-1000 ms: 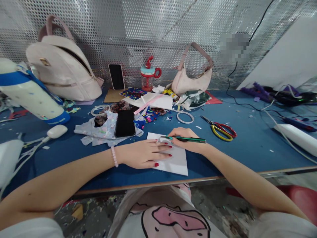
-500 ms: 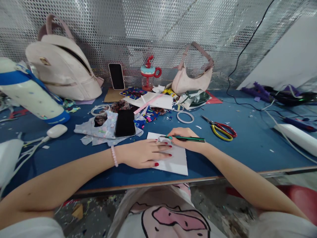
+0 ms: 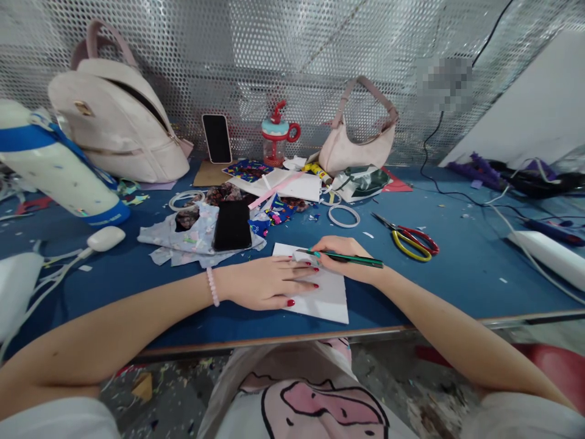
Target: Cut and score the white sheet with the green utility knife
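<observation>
Straw in cup, beyond white sheet

Left hand flat, palm down — fingers extended and slightly spread. Right hand curled in a pinching grip — both forearms angled inward toward centre.

In the middle of the frame, the left hand lies flat on a thin white four-sided board. A bracelet of round pale pink beads goes around its wrist. Just to the right, the right hand holds a thin dark green tool shaped like a pen. Metal scissors with one red and one yellow handle lie right of centre on the flat blue table. A cream backpack with pink straps sits in the upper left.
</observation>
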Demonstrator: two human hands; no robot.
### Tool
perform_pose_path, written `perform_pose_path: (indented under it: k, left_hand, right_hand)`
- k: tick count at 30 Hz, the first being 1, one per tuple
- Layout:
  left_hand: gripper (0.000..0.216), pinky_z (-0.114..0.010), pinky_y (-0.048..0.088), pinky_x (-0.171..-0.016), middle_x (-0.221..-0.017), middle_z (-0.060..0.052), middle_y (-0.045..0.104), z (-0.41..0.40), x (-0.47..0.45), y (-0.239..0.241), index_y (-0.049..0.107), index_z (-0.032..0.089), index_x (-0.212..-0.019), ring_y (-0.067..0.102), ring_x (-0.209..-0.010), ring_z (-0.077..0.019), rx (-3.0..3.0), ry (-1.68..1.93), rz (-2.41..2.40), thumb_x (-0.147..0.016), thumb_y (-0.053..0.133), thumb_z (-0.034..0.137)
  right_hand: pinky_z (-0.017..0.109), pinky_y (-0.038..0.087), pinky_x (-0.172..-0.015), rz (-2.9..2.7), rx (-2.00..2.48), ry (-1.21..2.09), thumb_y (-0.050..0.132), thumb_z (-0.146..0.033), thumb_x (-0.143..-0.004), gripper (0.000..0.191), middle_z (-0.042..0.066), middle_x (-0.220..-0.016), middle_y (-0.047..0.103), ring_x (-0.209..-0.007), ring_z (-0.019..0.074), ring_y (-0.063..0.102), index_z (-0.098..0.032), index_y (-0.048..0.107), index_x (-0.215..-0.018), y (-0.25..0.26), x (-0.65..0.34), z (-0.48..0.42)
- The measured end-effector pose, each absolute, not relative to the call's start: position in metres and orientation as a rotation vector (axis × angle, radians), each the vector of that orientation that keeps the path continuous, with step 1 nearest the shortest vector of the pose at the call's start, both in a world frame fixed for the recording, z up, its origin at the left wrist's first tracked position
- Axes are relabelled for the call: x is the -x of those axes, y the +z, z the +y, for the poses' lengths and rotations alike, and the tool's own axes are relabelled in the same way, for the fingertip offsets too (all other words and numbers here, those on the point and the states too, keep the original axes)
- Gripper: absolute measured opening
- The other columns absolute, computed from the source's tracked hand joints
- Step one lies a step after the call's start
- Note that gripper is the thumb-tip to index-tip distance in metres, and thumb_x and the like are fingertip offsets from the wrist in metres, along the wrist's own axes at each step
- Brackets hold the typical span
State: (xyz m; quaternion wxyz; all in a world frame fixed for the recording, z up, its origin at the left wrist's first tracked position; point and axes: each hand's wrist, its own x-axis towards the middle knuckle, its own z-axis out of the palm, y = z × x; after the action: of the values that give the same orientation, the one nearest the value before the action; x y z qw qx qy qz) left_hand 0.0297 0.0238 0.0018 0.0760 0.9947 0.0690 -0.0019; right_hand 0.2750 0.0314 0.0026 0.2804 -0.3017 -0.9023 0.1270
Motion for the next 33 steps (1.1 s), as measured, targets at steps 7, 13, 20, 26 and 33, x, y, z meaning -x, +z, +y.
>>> perform_pose_path:
  k: [7,13,20,26,33]
  left_hand:
    - [0.051,-0.041,0.016,-0.119,-0.155,-0.011,0.025,0.024,-0.029,0.002,0.035,0.017,-0.146,0.02,-0.144,-0.0239,-2.999,-0.001,0.197,-0.098,0.039,0.033]
    - [0.051,-0.041,0.015,-0.119,-0.155,-0.011,0.025,0.024,-0.03,0.002,0.036,0.017,-0.146,0.021,-0.144,-0.0241,-2.992,0.005,0.2,-0.098,0.04,0.032]
    - [0.051,-0.041,0.017,-0.119,-0.155,-0.009,0.026,0.024,-0.03,0.002,0.034,0.02,-0.147,0.021,-0.144,-0.0237,-2.97,0.016,0.213,-0.098,0.04,0.032]
    - [0.05,-0.041,0.017,-0.119,-0.154,-0.01,0.028,0.024,-0.03,0.002,0.037,0.018,-0.145,0.021,-0.144,-0.024,-2.952,0.055,0.201,-0.098,0.041,0.031]
    - [0.048,-0.041,0.019,-0.118,-0.153,-0.011,0.029,0.023,-0.03,0.002,0.04,0.018,-0.144,0.023,-0.144,-0.0247,-2.932,0.067,0.213,-0.098,0.041,0.032]
  right_hand:
    - [0.024,0.048,-0.067,-2.434,0.804,0.345,0.045,-0.018,-0.088,0.015,0.004,-0.081,0.068,-0.075,0.0143,0.064,-0.019,0.06,-0.088,0.003,-0.275,0.031]
    - [0.023,0.046,-0.064,-2.438,0.83,0.397,0.045,-0.018,-0.087,0.016,0.004,-0.081,0.068,-0.071,0.0131,0.063,-0.018,0.061,-0.089,0.005,-0.275,0.032]
    - [0.022,0.043,-0.061,-2.469,0.856,0.457,0.046,-0.019,-0.087,0.015,0.003,-0.079,0.067,-0.067,0.0117,0.06,-0.018,0.061,-0.087,0.011,-0.274,0.032]
    - [0.022,0.042,-0.061,-2.509,0.817,0.47,0.046,-0.017,-0.087,0.014,0.002,-0.077,0.065,-0.067,0.0115,0.059,-0.018,0.06,-0.088,0.013,-0.277,0.032]
    - [0.023,0.043,-0.064,-2.546,0.741,0.456,0.044,-0.018,-0.088,0.016,0.003,-0.078,0.065,-0.07,0.0135,0.059,-0.018,0.06,-0.088,0.013,-0.282,0.034]
